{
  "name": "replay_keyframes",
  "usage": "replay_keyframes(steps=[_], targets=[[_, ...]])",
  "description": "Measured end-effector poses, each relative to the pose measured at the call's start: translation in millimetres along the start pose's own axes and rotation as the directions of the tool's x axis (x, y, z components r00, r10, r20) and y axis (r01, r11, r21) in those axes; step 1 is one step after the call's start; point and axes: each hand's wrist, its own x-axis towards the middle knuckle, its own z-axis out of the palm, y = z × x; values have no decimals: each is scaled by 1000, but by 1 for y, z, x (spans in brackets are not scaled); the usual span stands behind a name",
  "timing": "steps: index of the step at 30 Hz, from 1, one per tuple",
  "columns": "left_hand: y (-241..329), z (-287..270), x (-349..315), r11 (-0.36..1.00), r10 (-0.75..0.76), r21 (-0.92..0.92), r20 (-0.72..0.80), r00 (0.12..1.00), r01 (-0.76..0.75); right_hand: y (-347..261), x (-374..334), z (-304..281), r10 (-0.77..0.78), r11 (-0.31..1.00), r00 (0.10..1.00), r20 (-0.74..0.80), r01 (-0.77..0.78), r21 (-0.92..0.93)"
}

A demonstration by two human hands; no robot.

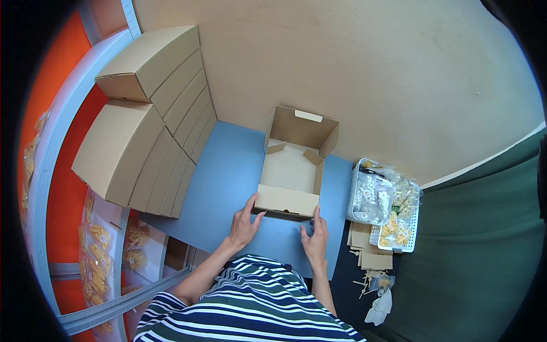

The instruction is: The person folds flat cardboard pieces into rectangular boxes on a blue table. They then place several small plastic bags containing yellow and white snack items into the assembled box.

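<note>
Blue surface (223,162) carried an open cardboard box (288,199); left hand (243,230) and right hand (315,242) touched its near corners, fingers (249,204) spread wide from the thumbs (258,218).

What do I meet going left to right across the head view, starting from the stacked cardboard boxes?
Stacked cardboard boxes → left hand → open cardboard box → white plastic baskets → dark green curtain. The right hand is left out, since it overlaps the open box's span.
</note>
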Motion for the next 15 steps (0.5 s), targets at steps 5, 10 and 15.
replay_keyframes(steps=[5, 10, 15], targets=[[7, 1, 1, 971, 71, 228, 11, 997, -72, -4, -3, 0, 18, 1000, 997, 71, -17, -6], [-3, 6, 4, 960, 79, 267, 24, 997, -82, -5, -2, -1, 51, 999, 996, 71, -50, -14], [1, 2, 17, 944, 58, 320, 79, 995, -80, -18, -1, -5, -52, 960, 996, -72, 30, -280]])
